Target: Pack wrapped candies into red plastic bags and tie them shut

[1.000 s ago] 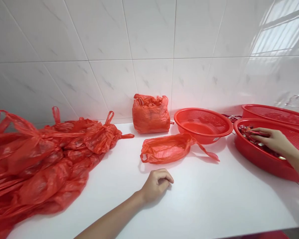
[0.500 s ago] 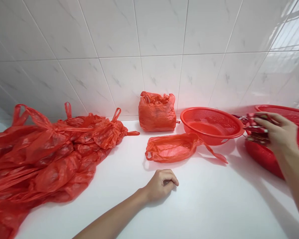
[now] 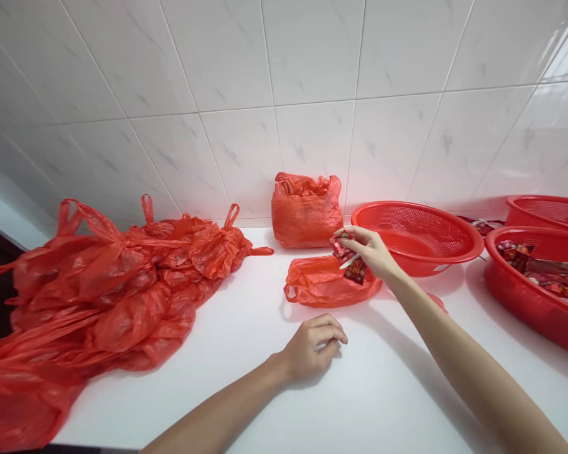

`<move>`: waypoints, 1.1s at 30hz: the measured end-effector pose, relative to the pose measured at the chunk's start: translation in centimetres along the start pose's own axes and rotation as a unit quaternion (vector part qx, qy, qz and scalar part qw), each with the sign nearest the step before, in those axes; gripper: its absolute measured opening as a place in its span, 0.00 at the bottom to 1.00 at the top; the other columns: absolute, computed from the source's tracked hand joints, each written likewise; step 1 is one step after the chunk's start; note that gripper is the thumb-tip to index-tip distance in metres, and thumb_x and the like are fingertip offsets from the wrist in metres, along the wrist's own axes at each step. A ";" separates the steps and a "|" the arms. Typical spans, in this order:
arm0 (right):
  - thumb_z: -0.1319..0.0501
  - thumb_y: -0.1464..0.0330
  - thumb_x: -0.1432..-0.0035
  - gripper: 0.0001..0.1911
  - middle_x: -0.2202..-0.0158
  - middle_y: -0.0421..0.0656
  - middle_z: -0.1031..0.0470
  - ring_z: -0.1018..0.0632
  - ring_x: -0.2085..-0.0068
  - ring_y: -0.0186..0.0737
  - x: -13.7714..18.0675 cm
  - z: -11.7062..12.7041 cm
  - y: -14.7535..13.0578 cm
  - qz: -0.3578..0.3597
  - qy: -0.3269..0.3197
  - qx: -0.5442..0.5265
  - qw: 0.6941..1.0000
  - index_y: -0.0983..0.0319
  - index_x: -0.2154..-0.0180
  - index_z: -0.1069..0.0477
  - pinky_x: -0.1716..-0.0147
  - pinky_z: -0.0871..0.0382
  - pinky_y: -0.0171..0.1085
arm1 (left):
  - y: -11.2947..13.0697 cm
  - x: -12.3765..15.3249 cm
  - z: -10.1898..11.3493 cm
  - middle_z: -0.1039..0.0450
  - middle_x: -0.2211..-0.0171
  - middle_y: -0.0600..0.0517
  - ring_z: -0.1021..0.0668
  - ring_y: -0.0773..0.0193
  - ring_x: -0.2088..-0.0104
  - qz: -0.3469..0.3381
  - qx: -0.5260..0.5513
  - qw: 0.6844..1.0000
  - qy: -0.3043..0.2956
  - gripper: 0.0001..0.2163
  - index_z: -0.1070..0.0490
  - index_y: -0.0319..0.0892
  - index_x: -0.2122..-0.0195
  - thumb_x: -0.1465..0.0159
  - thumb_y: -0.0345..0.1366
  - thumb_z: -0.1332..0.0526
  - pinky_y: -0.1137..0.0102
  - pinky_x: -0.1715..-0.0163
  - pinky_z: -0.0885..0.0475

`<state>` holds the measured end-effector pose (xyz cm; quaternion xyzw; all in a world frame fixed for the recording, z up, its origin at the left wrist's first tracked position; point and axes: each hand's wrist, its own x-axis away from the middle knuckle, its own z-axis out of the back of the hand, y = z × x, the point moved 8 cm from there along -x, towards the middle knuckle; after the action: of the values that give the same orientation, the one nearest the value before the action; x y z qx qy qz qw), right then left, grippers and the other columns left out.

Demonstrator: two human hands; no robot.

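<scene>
My right hand (image 3: pixel 366 249) is closed on a few small red wrapped packets (image 3: pixel 349 260) and holds them just above an open red plastic bag (image 3: pixel 319 287) that lies flat on the white counter (image 3: pixel 369 391). My left hand (image 3: pixel 315 343) rests on the counter in front of that bag, its fingers curled in with nothing visible in them. A red basin (image 3: pixel 525 296) at the right holds more of the wrapped packets.
A big heap of tied red plastic bags (image 3: pixel 99 290) covers the left of the counter. A filled red bag (image 3: pixel 307 210) stands against the tiled wall. A red colander (image 3: pixel 419 233) sits beside it, and another red basket (image 3: pixel 546 211) is at the far right.
My right hand lifted packets out of the right basin and carried them left to just over the flat bag. My left hand stayed where it was.
</scene>
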<state>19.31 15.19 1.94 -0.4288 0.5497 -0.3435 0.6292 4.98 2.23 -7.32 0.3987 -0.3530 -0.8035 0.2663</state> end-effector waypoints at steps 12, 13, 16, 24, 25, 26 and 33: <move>0.39 0.65 0.43 0.11 0.64 0.44 0.18 0.19 0.61 0.44 1.0 -2.4 3.6 -0.015 -0.145 0.180 0.973 0.62 0.61 0.20 0.58 0.25 0.40 | 1.2 0.1 -0.2 0.23 0.64 0.46 0.21 0.67 0.72 -0.079 -0.040 0.996 -0.006 0.12 0.22 0.38 0.63 0.39 0.22 0.45 0.74 0.73 0.26; 0.40 0.68 0.44 0.11 0.63 0.43 0.17 0.19 0.60 0.45 1.2 -2.4 3.9 -0.015 -0.155 0.202 0.967 0.61 0.61 0.20 0.57 0.25 0.41 | 1.6 0.1 0.2 0.23 0.64 0.46 0.21 0.66 0.71 -0.098 -0.057 0.994 0.009 0.12 0.22 0.38 0.63 0.38 0.22 0.45 0.73 0.72 0.25; 0.42 0.75 0.48 0.17 0.57 0.43 0.17 0.18 0.55 0.46 1.8 -2.2 4.3 -0.004 -0.167 0.241 0.956 0.60 0.59 0.20 0.52 0.25 0.41 | 2.3 -0.4 2.3 0.22 0.62 0.46 0.20 0.65 0.66 -0.127 -0.101 0.984 0.080 0.12 0.23 0.41 0.60 0.36 0.23 0.45 0.71 0.66 0.23; 0.43 0.76 0.45 0.16 0.59 0.44 0.17 0.18 0.58 0.45 4.0 -2.7 4.3 0.012 -0.191 0.293 0.937 0.60 0.59 0.20 0.55 0.24 0.41 | -1.5 -6.6 11.2 0.25 0.52 0.45 0.22 0.56 0.48 0.043 -0.208 0.943 0.256 0.10 0.24 0.43 0.54 0.35 0.33 0.41 0.61 0.43 0.29; 0.43 0.76 0.45 0.16 0.58 0.45 0.17 0.18 0.58 0.45 4.5 -2.9 4.4 0.012 -0.200 0.295 0.934 0.60 0.58 0.21 0.56 0.24 0.41 | -3.0 -7.6 12.1 0.26 0.48 0.43 0.24 0.54 0.44 0.119 -0.209 0.936 0.257 0.12 0.25 0.43 0.51 0.35 0.35 0.40 0.61 0.40 0.32; 0.42 0.76 0.46 0.17 0.57 0.45 0.17 0.18 0.58 0.46 5.0 -3.2 4.6 0.009 -0.204 0.300 0.932 0.60 0.57 0.21 0.56 0.24 0.41 | -4.6 -8.3 12.8 0.28 0.44 0.41 0.26 0.52 0.41 0.203 -0.203 0.924 0.252 0.15 0.27 0.42 0.48 0.35 0.38 0.38 0.59 0.39 0.34; 0.36 0.74 0.50 0.36 0.36 0.53 0.31 0.28 0.38 0.58 7.0 -2.9 7.5 -0.023 -0.170 0.336 0.926 0.58 0.38 0.32 0.41 0.31 0.53 | -10.4 -9.9 12.8 0.21 0.49 0.37 0.21 0.42 0.47 0.350 -0.122 0.913 0.168 0.28 0.25 0.39 0.53 0.58 0.21 0.33 0.58 0.48 0.27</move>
<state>17.29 11.37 -7.77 -0.2567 0.2766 -0.4449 0.8122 -1.84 20.11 -5.42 0.3430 -0.3197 -0.6165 0.6325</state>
